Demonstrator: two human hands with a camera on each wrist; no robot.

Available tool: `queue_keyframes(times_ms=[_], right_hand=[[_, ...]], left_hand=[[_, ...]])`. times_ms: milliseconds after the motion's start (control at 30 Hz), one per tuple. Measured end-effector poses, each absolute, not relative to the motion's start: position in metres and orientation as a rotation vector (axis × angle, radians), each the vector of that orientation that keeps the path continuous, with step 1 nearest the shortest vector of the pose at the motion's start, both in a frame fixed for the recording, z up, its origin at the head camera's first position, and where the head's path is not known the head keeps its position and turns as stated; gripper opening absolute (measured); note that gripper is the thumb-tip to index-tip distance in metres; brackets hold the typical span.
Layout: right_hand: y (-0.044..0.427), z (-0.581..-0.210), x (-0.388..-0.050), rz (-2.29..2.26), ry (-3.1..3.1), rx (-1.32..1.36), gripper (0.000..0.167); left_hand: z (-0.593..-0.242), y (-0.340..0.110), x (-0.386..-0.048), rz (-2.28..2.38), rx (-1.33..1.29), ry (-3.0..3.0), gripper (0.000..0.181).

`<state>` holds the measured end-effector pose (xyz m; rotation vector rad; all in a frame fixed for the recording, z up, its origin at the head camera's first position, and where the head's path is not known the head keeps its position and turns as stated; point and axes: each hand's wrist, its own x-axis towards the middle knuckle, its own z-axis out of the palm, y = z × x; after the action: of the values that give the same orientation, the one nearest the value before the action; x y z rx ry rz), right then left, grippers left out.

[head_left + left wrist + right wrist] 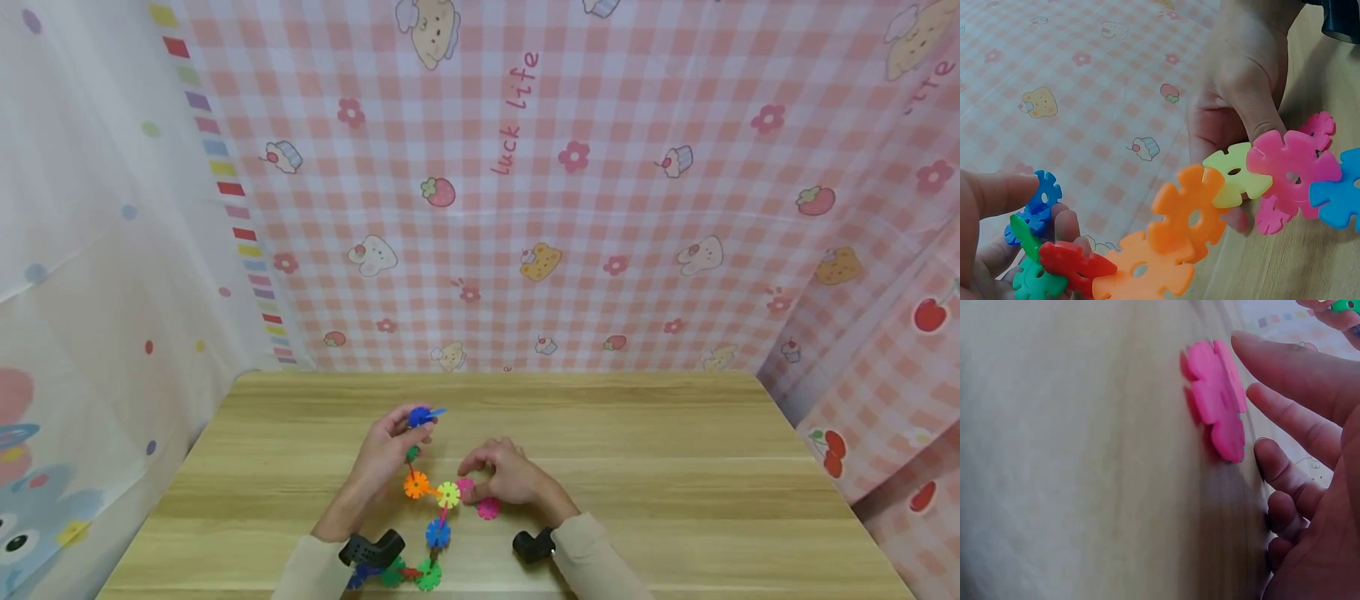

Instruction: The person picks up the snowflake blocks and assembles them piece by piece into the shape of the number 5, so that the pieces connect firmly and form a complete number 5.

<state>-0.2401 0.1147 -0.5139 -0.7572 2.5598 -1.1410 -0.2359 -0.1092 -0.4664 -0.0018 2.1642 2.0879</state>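
My left hand (381, 454) pinches a blue plastic snowflake disc (420, 417) at the raised end of a chain of slotted discs. In the left wrist view, the thumb presses this blue end, with green discs (1038, 279), a red disc (1075, 265) and orange discs (1188, 212) following. The chain runs on through a yellow disc (448, 495) and a blue disc (438, 533) toward my left forearm. My right hand (510, 473) hovers with loosely bent, parted fingers beside loose pink discs (1216, 400). No contact shows in the right wrist view.
The wooden table (675, 467) lies under both hands. Green discs (429, 575) of the chain lie near the front edge, partly behind the left wrist's black camera mount (372, 550). A checked pink cloth (525, 208) hangs behind the table.
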Motion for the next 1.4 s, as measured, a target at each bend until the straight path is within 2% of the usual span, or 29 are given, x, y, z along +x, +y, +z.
queue_keyframes(times_ms=[533, 800, 1233, 1400], right_hand=[[0.1125, -0.5215, -0.2395, -1.123, 2.603, -0.761, 0.023], [0.112, -0.521, -0.2383, -1.186, 2.607, -0.704, 0.026], [0.1113, -0.5221, -0.2405, -1.314, 2.591, -0.658, 0.028], [0.1114, -0.521, -0.2416, -1.371, 2.555, -0.666, 0.023]], left_hand=[[-0.4673, -0.1135, -0.2362, 2.057, -0.007, 2.198, 0.031], [-0.4663, -0.1125, -0.2369, 2.066, 0.001, 2.201, 0.027], [-0.4645, -0.1109, -0.2364, 2.093, -0.002, 2.148, 0.033], [-0.464, -0.1103, -0.2358, 2.094, 0.031, 2.134, 0.03]])
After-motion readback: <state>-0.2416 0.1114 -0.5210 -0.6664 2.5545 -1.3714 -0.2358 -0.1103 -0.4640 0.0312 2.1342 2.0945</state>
